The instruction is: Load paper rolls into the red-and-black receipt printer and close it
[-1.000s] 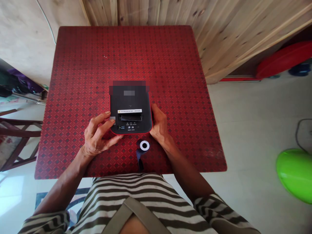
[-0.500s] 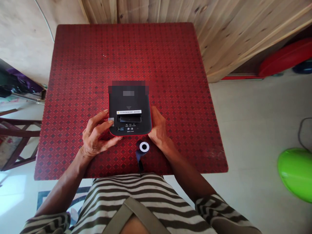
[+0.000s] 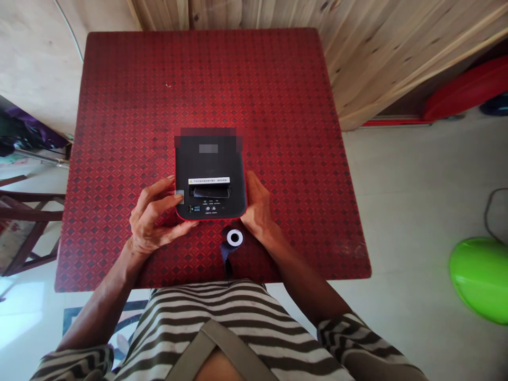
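A black printer with red sides is held over the table, a white warning strip across its top above a slot with dark material in it. Around its lower left corner is my left hand, closed on it with the index fingertip on a small grey tab and the thumb along the front edge. My right hand grips the right side; its fingertips are hidden behind the printer. Close to the front edge of the table, below the printer, is a roll with a white ring-shaped end and a dark strip trailing from it.
The table has a red patterned cover and stands by a wooden plank wall. A dark wooden chair is at the left. On the right are a green stool-like object and a red rounded object.
The printer and both hands have shifted very slightly left, the view tilting a little with them. Both hands keep the same hold, and the roll stays in place.
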Motion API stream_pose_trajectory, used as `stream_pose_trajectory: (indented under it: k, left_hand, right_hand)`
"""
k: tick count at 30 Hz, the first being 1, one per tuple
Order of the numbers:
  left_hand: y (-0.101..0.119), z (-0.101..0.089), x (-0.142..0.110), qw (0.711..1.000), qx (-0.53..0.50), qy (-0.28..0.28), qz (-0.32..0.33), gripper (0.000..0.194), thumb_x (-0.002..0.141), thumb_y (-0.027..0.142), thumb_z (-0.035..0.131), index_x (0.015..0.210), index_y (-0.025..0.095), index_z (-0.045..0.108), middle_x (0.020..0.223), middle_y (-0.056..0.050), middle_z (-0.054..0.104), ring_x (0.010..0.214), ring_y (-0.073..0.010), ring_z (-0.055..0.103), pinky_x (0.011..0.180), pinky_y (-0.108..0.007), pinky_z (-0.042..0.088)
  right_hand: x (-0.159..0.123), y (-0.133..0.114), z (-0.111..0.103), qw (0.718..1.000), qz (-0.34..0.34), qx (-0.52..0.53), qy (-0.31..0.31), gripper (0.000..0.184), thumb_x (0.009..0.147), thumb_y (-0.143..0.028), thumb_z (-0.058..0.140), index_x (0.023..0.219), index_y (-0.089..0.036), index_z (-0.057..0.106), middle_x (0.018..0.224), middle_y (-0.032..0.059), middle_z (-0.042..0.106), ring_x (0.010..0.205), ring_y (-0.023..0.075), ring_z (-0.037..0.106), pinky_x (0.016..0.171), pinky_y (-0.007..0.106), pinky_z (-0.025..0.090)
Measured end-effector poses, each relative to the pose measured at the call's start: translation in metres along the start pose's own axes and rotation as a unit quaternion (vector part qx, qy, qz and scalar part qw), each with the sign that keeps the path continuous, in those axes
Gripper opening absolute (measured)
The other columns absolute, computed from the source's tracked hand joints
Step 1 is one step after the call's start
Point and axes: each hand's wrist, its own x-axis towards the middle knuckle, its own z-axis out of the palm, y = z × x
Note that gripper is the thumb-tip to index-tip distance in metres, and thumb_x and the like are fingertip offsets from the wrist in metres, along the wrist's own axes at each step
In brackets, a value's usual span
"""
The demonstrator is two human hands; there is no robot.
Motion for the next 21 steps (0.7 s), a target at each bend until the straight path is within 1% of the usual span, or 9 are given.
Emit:
stream_pose_trajectory:
  k: [5, 9, 11, 13, 15, 18, 20, 21]
  left_hand:
    - [0.001, -0.001, 0.001, 1.000, -0.008, -0.007, -0.023, 0.060, 0.082, 0.045, 0.096, 0.130, 0.026, 0.066, 0.142, -0.011, 0.073, 0.120, -0.0269, 0.078, 0.096, -0.043, 0.072]
    - [-0.001, 0.000, -0.002, 0.999, -0.006, -0.020, -0.025, 0.057, 0.083, 0.045, 0.095, 0.127, 0.027, 0.065, 0.142, -0.011, 0.072, 0.119, -0.0267, 0.078, 0.091, -0.042, 0.072]
    - [-0.002, 0.001, -0.004, 0.999, -0.002, -0.023, -0.029, 0.057, 0.083, 0.044, 0.095, 0.128, 0.027, 0.064, 0.144, -0.012, 0.070, 0.120, -0.0269, 0.077, 0.089, -0.041, 0.072]
    - [-0.003, 0.002, -0.005, 0.999, 0.007, -0.019, -0.026, 0.056, 0.085, 0.047, 0.093, 0.128, 0.028, 0.063, 0.143, -0.012, 0.070, 0.119, -0.0266, 0.077, 0.089, -0.042, 0.071]
    - [-0.003, 0.002, -0.006, 1.000, 0.015, -0.011, -0.019, 0.057, 0.086, 0.050, 0.091, 0.130, 0.028, 0.063, 0.139, -0.012, 0.071, 0.118, -0.0269, 0.077, 0.094, -0.045, 0.070]
    - [-0.003, 0.003, -0.007, 1.000, 0.021, -0.005, -0.009, 0.059, 0.089, 0.050, 0.089, 0.136, 0.027, 0.062, 0.134, -0.011, 0.073, 0.120, -0.0273, 0.075, 0.099, -0.046, 0.068]
    - [-0.003, 0.003, -0.007, 1.000, 0.019, -0.002, -0.002, 0.059, 0.090, 0.048, 0.088, 0.138, 0.027, 0.062, 0.133, -0.011, 0.072, 0.120, -0.0264, 0.075, 0.100, -0.044, 0.067]
    - [-0.003, 0.003, -0.007, 1.000, 0.018, -0.001, 0.001, 0.060, 0.090, 0.046, 0.088, 0.139, 0.026, 0.062, 0.133, -0.011, 0.072, 0.119, -0.0261, 0.075, 0.100, -0.043, 0.067]
  right_hand:
    - [0.000, 0.000, 0.000, 1.000, 0.009, 0.008, -0.001, 0.013, 0.097, -0.035, 0.061, 0.106, -0.026, 0.060, 0.094, 0.0018, 0.070, 0.081, 0.0195, 0.067, 0.073, 0.033, 0.054]
    - [0.000, 0.000, 0.000, 1.000, 0.014, -0.001, -0.008, 0.014, 0.100, -0.031, 0.055, 0.109, -0.025, 0.062, 0.099, 0.0040, 0.074, 0.086, 0.0204, 0.070, 0.075, 0.033, 0.055]
    - [0.001, 0.000, 0.000, 1.000, 0.011, -0.008, -0.014, 0.014, 0.100, -0.030, 0.054, 0.110, -0.024, 0.063, 0.102, 0.0047, 0.076, 0.088, 0.0199, 0.072, 0.076, 0.032, 0.056]
    - [0.003, 0.001, -0.002, 1.000, 0.004, -0.009, -0.019, 0.014, 0.100, -0.029, 0.055, 0.110, -0.024, 0.064, 0.101, 0.0045, 0.077, 0.086, 0.0192, 0.073, 0.074, 0.031, 0.057]
    - [0.008, -0.001, -0.009, 1.000, -0.003, -0.014, -0.021, 0.014, 0.103, -0.024, 0.053, 0.108, -0.024, 0.066, 0.096, 0.0035, 0.078, 0.082, 0.0181, 0.073, 0.073, 0.031, 0.057]
    - [0.021, -0.015, -0.029, 0.998, -0.025, -0.061, 0.019, 0.018, 0.106, -0.020, 0.054, 0.108, -0.023, 0.072, 0.098, 0.0045, 0.081, 0.084, 0.0188, 0.075, 0.076, 0.033, 0.059]
    - [0.034, -0.032, -0.042, 0.992, -0.071, -0.100, 0.034, 0.015, 0.108, -0.021, 0.061, 0.111, -0.023, 0.075, 0.101, 0.0051, 0.082, 0.088, 0.0197, 0.076, 0.080, 0.034, 0.061]
    - [0.042, -0.041, -0.046, 0.987, -0.105, -0.116, 0.023, 0.014, 0.108, -0.023, 0.063, 0.112, -0.023, 0.077, 0.102, 0.0053, 0.082, 0.090, 0.0200, 0.076, 0.083, 0.035, 0.062]
